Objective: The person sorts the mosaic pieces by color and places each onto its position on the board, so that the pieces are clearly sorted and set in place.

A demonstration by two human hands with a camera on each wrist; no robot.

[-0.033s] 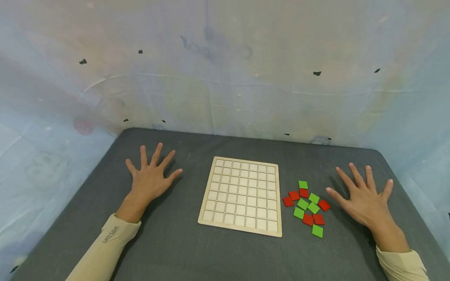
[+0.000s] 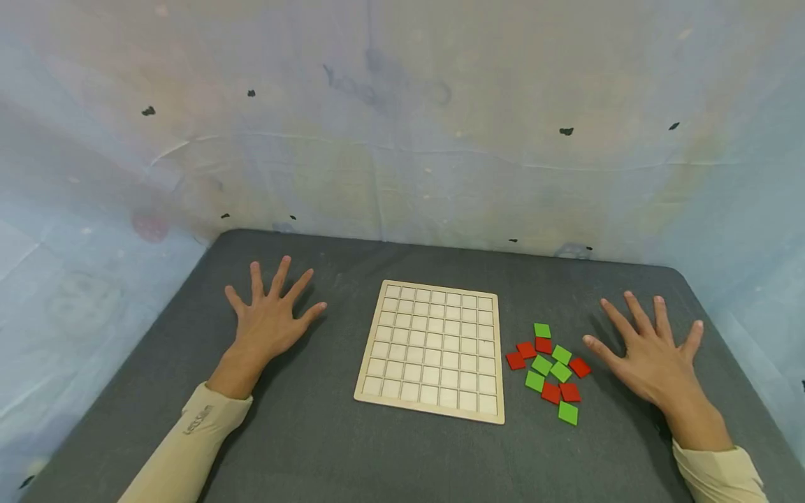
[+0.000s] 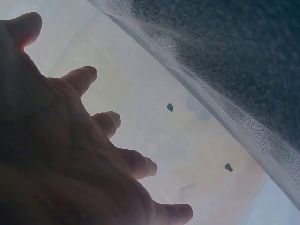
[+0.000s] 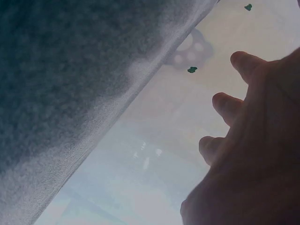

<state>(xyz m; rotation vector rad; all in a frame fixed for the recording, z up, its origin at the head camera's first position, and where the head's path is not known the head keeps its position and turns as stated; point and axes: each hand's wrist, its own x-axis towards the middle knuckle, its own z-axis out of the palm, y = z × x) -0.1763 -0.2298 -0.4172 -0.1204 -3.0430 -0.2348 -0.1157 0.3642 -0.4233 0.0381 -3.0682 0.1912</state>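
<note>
A square wooden grid board point(image 2: 360, 392) lies at the middle of the dark table, its square cells bare. To its right, several small red tiles point(image 2: 580, 367) and green tiles point(image 2: 568, 413) are scattered flat in a loose cluster. My left hand point(image 2: 267, 321), palm down with fingers spread, is left of the board and holds nothing. My right hand point(image 2: 657, 363) is spread the same way, right of the tiles, its thumb nearest the red tile at the cluster's right. Both wrist views show the hands dark, with fingers apart.
The dark grey table point(image 2: 302, 447) has rounded far corners. Behind it and along both sides hangs a pale printed cloth point(image 2: 402, 140) with small dark marks. Beige sleeves point(image 2: 189, 440) cover both forearms.
</note>
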